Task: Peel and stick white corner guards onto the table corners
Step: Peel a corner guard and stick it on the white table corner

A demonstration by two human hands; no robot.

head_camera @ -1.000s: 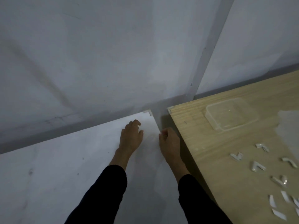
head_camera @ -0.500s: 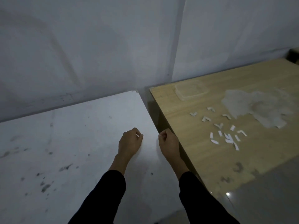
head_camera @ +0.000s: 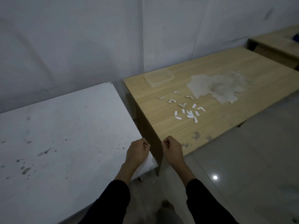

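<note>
My left hand point(head_camera: 137, 153) hovers over the near right edge of the white table point(head_camera: 68, 130), fingers curled, pinching a tiny white strip at the fingertips. My right hand point(head_camera: 172, 151) hangs over the near left corner of the wooden table point(head_camera: 210, 70), also curled, with a small pale sliver between thumb and finger. Several loose white corner guards and strips point(head_camera: 186, 109) lie scattered on the wooden table. A white corner guard point(head_camera: 154, 161) sits on the white table's near right corner, just below my left hand.
A clear plastic container point(head_camera: 159, 77) stands at the wooden table's far left, with crumpled clear plastic point(head_camera: 216, 88) beside it. A narrow gap separates the two tables. Another wooden table point(head_camera: 275, 44) is at the far right. Glossy tiled floor point(head_camera: 242, 159) lies to the right.
The view has pulled back from the far corners toward the near ends of the tables. Both hands moved back with it, and the left hand's fingers have curled in.
</note>
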